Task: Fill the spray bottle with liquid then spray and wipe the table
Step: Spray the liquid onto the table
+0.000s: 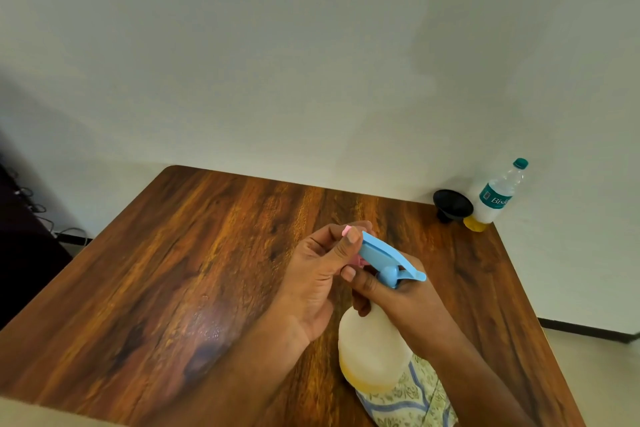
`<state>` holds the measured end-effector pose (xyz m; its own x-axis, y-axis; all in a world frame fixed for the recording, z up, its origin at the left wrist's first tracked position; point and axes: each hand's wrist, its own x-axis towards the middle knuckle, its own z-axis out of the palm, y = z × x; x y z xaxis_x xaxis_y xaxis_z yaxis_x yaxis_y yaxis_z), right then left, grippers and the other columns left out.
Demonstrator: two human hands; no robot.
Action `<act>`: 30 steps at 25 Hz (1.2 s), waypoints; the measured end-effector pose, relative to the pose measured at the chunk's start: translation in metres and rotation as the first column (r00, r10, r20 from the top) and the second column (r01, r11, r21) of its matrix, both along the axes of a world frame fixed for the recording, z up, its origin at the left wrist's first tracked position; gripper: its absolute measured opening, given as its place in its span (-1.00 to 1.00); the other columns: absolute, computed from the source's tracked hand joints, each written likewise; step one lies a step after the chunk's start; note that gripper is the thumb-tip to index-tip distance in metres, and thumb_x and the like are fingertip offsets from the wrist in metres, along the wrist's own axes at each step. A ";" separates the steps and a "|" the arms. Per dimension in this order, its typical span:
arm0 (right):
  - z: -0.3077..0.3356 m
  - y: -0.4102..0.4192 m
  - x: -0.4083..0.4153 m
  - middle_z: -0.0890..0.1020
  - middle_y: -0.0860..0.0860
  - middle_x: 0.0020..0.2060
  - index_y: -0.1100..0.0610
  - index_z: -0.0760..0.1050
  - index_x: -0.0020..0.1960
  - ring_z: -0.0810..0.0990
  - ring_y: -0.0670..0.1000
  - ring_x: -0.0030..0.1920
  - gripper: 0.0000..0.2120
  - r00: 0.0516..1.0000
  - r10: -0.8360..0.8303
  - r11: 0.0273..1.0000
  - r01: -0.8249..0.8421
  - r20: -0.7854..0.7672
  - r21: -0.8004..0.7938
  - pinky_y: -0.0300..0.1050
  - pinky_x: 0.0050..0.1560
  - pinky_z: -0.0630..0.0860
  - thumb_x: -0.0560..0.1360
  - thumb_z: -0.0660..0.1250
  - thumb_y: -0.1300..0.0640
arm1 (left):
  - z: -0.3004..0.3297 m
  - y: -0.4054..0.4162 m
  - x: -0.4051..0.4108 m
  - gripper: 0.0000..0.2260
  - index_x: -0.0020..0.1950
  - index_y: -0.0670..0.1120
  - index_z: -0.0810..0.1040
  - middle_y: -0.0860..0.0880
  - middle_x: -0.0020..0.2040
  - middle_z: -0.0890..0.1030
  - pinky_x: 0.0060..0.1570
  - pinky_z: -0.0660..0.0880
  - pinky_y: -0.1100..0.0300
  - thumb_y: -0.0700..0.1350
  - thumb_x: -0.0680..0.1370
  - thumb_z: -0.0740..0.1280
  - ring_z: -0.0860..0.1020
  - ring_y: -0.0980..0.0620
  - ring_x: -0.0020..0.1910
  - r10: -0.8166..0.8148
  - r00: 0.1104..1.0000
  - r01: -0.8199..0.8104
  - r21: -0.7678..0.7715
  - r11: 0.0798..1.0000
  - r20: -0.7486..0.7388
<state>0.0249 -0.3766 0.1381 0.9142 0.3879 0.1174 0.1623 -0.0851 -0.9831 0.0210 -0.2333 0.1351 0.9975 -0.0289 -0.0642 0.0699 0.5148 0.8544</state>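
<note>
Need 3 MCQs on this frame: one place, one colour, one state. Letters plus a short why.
1. Where is the water bottle?
A. far right corner of the table
B. near left corner
C. on the floor

2. What colour is the trigger head of the spray bottle?
A. red
B. light blue
C. black

3. What is the left hand doing?
A. lying flat on the table
B. pinching the pink nozzle
C. holding the cloth

Answers: A, it stands by the wall beside the black funnel; B, the head is light blue; B, its fingertips close on the nozzle while the right hand grips the neck.

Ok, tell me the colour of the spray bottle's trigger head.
Light blue trigger head, clearest in the head view.
</note>
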 end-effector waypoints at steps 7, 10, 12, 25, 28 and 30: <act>-0.001 0.004 0.000 0.62 0.04 -0.33 0.12 0.57 0.04 0.58 0.01 -0.36 -0.70 0.999 -0.031 0.999 0.031 -0.022 -0.005 -0.13 -0.28 0.59 0.42 0.43 -0.05 | -0.010 0.009 -0.001 -0.63 0.13 -0.15 0.64 -0.16 0.28 0.61 -0.06 0.57 -0.02 -0.01 0.40 0.55 0.56 -0.22 0.27 -0.051 0.999 0.050 -0.111 0.993 -0.006; -0.002 0.009 -0.002 0.62 0.05 -0.36 0.12 0.58 0.01 0.58 0.00 -0.38 -0.77 1.000 -0.021 1.000 0.021 -0.015 0.001 -0.13 -0.29 0.59 0.42 0.41 0.01 | -0.009 0.007 -0.001 -0.73 -0.05 -0.05 0.68 -0.12 0.09 0.67 -0.15 0.51 0.04 0.06 0.35 0.52 0.61 -0.09 0.02 -0.018 0.999 0.016 -0.050 0.999 -0.037; -0.003 0.013 -0.004 0.62 0.01 -0.38 0.07 0.57 0.01 0.59 -0.05 -0.39 -0.79 0.999 -0.046 0.999 0.046 -0.005 -0.010 -0.19 -0.30 0.57 0.42 0.38 0.00 | -0.010 0.007 -0.003 -0.73 -0.01 -0.05 0.67 -0.13 0.02 0.67 -0.23 0.51 0.04 0.10 0.42 0.48 0.61 -0.07 -0.05 0.003 0.999 -0.004 -0.026 1.000 -0.050; -0.017 0.027 0.005 0.62 -0.04 -0.36 -0.05 0.57 0.18 0.58 -0.09 -0.34 -0.59 0.982 -0.177 0.982 0.171 -0.068 -0.076 -0.23 -0.25 0.55 0.41 0.34 -0.21 | -0.125 0.023 -0.057 -0.46 0.33 -0.13 0.56 -0.21 0.24 0.64 0.17 0.56 -0.12 0.16 0.47 0.37 0.62 -0.21 0.21 -0.287 0.793 0.207 -0.205 0.957 -0.538; -0.018 0.026 0.009 0.67 0.09 -0.27 -0.04 0.61 0.12 0.66 0.04 -0.27 -0.49 0.993 0.051 0.997 -0.056 -0.106 -0.048 -0.12 -0.12 0.63 0.30 0.45 -0.33 | -0.128 0.032 -0.059 -0.44 0.35 -0.16 0.55 -0.20 0.23 0.64 0.04 0.58 -0.03 0.16 0.47 0.39 0.65 -0.13 0.10 -0.290 0.797 0.224 -0.186 0.957 -0.530; -0.023 0.026 0.011 0.72 0.09 -0.21 0.02 0.67 -0.05 0.70 0.05 -0.19 -0.33 0.962 0.098 0.983 -0.133 -0.254 -0.126 -0.08 -0.01 0.62 0.10 0.44 -0.48 | -0.133 0.035 -0.061 -0.45 0.35 -0.16 0.55 -0.17 0.21 0.66 0.05 0.58 -0.03 0.15 0.48 0.39 0.66 -0.11 0.10 -0.286 0.795 0.236 -0.162 0.958 -0.534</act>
